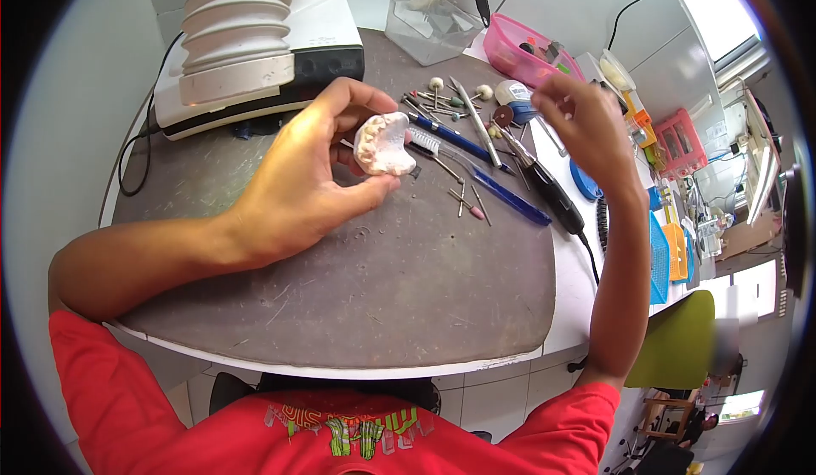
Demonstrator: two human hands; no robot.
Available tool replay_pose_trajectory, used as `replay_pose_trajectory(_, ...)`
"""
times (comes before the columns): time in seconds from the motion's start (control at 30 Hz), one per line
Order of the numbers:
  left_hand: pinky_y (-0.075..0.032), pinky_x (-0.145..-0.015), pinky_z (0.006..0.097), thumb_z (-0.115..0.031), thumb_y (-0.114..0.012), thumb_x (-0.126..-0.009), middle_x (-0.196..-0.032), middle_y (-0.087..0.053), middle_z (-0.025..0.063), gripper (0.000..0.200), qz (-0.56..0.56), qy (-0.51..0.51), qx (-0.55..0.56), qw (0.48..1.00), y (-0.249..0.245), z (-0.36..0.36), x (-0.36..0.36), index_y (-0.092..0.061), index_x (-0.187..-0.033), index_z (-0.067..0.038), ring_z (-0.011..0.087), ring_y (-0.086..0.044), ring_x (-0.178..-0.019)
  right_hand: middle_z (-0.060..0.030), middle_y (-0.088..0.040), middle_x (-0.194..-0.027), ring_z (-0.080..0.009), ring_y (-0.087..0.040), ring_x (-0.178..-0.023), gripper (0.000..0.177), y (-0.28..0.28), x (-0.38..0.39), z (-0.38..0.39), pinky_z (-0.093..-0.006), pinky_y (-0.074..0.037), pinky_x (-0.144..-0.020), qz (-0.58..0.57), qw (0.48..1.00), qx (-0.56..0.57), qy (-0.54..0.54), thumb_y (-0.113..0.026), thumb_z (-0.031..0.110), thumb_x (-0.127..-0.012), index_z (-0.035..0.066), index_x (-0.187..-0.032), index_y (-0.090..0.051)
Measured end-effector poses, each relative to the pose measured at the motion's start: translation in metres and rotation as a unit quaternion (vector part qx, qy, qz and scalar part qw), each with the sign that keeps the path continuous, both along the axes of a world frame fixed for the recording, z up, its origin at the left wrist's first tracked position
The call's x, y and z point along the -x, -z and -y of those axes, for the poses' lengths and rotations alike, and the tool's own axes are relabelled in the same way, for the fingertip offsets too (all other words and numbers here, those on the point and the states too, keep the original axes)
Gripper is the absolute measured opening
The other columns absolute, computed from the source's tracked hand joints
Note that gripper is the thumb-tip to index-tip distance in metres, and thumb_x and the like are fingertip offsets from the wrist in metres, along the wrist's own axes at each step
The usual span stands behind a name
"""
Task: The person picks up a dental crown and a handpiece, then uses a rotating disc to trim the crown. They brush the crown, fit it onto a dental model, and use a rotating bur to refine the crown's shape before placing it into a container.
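My left hand grips a white plaster dental cast between thumb and fingers, with its row of teeth facing left. Above the right side of the work mat, my right hand is raised with bent fingers slightly apart; I see nothing between them. Close to it stand a small white-and-blue jar and a black handpiece with a brown disc at its tip. Between my hands lie a blue pen-like tool, a toothbrush with a clear-blue handle, a silver carving tool and several small burs.
A white machine with a ribbed hose stands at the back left. Farther back are a clear angular container and a pink basket. Blue and orange baskets line the right side, near a green chair.
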State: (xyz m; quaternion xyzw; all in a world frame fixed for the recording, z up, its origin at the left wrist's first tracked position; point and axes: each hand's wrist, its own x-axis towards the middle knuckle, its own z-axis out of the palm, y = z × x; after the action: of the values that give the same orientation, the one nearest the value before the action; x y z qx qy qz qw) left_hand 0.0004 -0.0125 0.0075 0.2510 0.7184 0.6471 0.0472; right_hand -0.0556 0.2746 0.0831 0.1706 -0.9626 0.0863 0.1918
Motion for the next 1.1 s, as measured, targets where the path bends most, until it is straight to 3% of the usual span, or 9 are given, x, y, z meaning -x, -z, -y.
replay_pose_trajectory(0.07, -0.045, -0.097, 0.0275, 0.004, -0.066, -0.081, -0.119, -0.055, 0.0094, 0.053, 0.008, 0.026, 0.018, 0.999, -0.004, 0.000, 0.000, -0.043, -0.128, -0.002, 0.0137, -0.056, -0.112, -0.0156, -0.069, -0.084, -0.0289, -0.068, -0.080, 0.017, 0.009, -0.013, -0.010, -0.0388, -0.051, -0.076, 0.106, 0.993, -0.027, -0.034, -0.059, 0.015, -0.088, 0.002, -0.095, -0.068)
replay_pose_trajectory(0.2, -0.046, -0.099, 0.0290, 0.007, -0.059, -0.084, -0.123, -0.053, 0.0101, 0.054, 0.002, 0.053, -0.025, 0.998, -0.004, -0.007, -0.005, -0.041, -0.133, -0.001, 0.0166, -0.058, -0.112, -0.0163, -0.069, -0.085, -0.0286, -0.067, -0.077, 0.017, 0.027, -0.019, -0.021, -0.0375, -0.051, -0.076, 0.112, 0.993, -0.012, -0.043, -0.055, 0.009, -0.087, 0.000, -0.095, -0.067)
replay_pose_trajectory(0.27, -0.047, -0.098, 0.0287, 0.008, -0.057, -0.084, -0.125, -0.052, 0.0105, 0.055, 0.046, 0.062, -0.036, 0.996, -0.010, -0.011, -0.010, -0.039, -0.136, -0.001, 0.0180, -0.058, -0.112, -0.0156, -0.069, -0.085, -0.0267, -0.067, -0.077, 0.017, 0.029, -0.014, -0.026, -0.0364, -0.051, -0.075, 0.189, 0.977, 0.078, -0.058, -0.054, 0.007, -0.086, 0.000, -0.094, -0.067)
replay_pose_trajectory(0.4, -0.050, -0.095, 0.0269, 0.009, -0.052, -0.086, -0.129, -0.049, 0.0117, 0.057, 0.134, 0.082, -0.046, 0.986, -0.008, -0.017, -0.009, -0.036, -0.140, 0.000, 0.0216, -0.060, -0.112, -0.0140, -0.070, -0.084, -0.0250, -0.067, -0.078, 0.018, 0.033, -0.004, -0.019, -0.0353, -0.051, -0.074, 0.195, 0.972, 0.132, -0.020, -0.056, 0.007, -0.085, 0.001, -0.095, -0.069)
replay_pose_trajectory(0.57, -0.049, -0.096, 0.0277, 0.009, -0.050, -0.087, -0.132, -0.048, 0.0127, 0.059, 0.119, 0.081, -0.062, 0.988, -0.001, -0.015, -0.008, -0.032, -0.143, 0.002, 0.0215, -0.059, -0.113, -0.0148, -0.070, -0.089, -0.0289, -0.067, -0.079, 0.018, 0.044, 0.007, -0.007, -0.0374, -0.051, -0.075, 0.071, 0.992, 0.030, -0.096, -0.066, 0.012, -0.081, 0.005, -0.096, -0.073)
replay_pose_trajectory(0.93, -0.048, -0.098, 0.0283, 0.005, -0.053, -0.089, -0.127, -0.052, 0.0121, 0.056, 0.158, 0.085, -0.134, 0.975, 0.009, -0.011, -0.003, -0.033, -0.141, 0.002, 0.0168, -0.059, -0.111, -0.0120, -0.071, -0.086, -0.0238, -0.068, -0.076, 0.015, 0.030, 0.005, 0.008, -0.0340, -0.052, -0.074, 0.121, 0.990, -0.007, -0.077, -0.068, 0.011, -0.080, 0.001, -0.091, -0.071)
replay_pose_trajectory(1.0, -0.048, -0.097, 0.0284, 0.005, -0.054, -0.089, -0.126, -0.052, 0.0114, 0.053, 0.150, 0.084, -0.155, 0.973, 0.008, -0.012, -0.004, -0.035, -0.138, 0.001, 0.0161, -0.059, -0.109, -0.0106, -0.070, -0.082, -0.0186, -0.068, -0.074, 0.013, 0.027, -0.006, 0.012, -0.0300, -0.053, -0.073, 0.080, 0.989, 0.122, -0.016, -0.065, 0.007, -0.080, -0.001, -0.090, -0.067)
replay_pose_trajectory(1.07, -0.048, -0.097, 0.0284, 0.006, -0.055, -0.088, -0.125, -0.053, 0.0106, 0.050, 0.144, 0.081, -0.175, 0.971, 0.009, -0.012, -0.003, -0.037, -0.134, 0.001, 0.0153, -0.059, -0.108, -0.0090, -0.070, -0.083, -0.0127, -0.067, -0.075, 0.013, 0.024, -0.021, 0.017, -0.0250, -0.052, -0.075, 0.080, 0.985, 0.154, -0.019, -0.063, 0.005, -0.082, -0.003, -0.092, -0.064)
replay_pose_trajectory(1.1, -0.048, -0.097, 0.0286, 0.005, -0.057, -0.087, -0.123, -0.053, 0.0100, 0.047, 0.132, 0.080, -0.154, 0.976, 0.010, -0.013, -0.002, -0.038, -0.130, 0.000, 0.0153, -0.059, -0.107, -0.0081, -0.069, -0.084, -0.0111, -0.067, -0.077, 0.012, 0.025, -0.030, 0.024, -0.0239, -0.052, -0.076, 0.088, 0.964, 0.246, -0.048, -0.063, 0.004, -0.083, -0.003, -0.093, -0.064)
